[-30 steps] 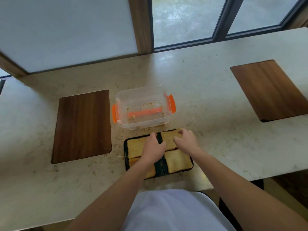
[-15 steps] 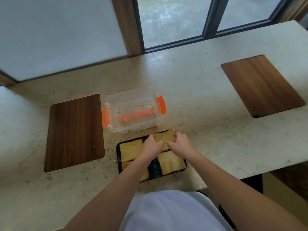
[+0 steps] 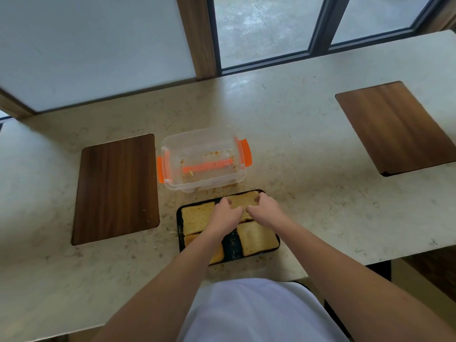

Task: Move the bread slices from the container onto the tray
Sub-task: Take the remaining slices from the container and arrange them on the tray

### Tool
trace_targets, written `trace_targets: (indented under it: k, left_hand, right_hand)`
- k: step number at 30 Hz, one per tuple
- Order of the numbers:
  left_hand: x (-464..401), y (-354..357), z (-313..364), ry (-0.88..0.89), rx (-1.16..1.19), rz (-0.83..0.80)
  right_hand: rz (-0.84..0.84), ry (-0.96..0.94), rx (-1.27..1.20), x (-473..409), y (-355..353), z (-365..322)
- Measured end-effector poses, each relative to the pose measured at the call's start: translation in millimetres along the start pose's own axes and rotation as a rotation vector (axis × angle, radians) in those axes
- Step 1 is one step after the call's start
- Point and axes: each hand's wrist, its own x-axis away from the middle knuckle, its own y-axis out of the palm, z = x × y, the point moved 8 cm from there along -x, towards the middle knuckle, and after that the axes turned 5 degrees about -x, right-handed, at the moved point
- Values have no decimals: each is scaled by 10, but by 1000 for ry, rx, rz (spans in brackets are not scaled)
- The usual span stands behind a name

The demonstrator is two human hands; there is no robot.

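Your left hand (image 3: 225, 214) and right hand (image 3: 262, 211) pinch the far-right tan bread slice (image 3: 243, 199), seating it square on the black rectangular tray (image 3: 179, 233).

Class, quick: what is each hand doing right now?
Left hand: fingers closed on the far-right bread slice.
Right hand: fingers closed on the same slice.

Bare forearms (image 3: 328, 262), a white top (image 3: 254, 312).
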Motion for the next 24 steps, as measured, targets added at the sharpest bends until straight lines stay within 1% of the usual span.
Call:
trace_targets:
  k: [7,12,18,21,24]
  left_hand:
    - [-3,-126,-181,-42,-15,12]
    - [46,-186,-201,-37,-6,7]
    - [276,-145,-159,60,45,53]
    - [466,85,-269,49,68,-27]
    - [593,293,-411,-14,72,-115]
  right_hand:
    - [-27,-15,19,-9,163,-110]
    - [-17,-19,19,12,191,-134]
    - [107,-92,-59,194,-54,77]
    - [110,-71,-67,337,-137,336]
    - [90,-28,-52,435,-134,543]
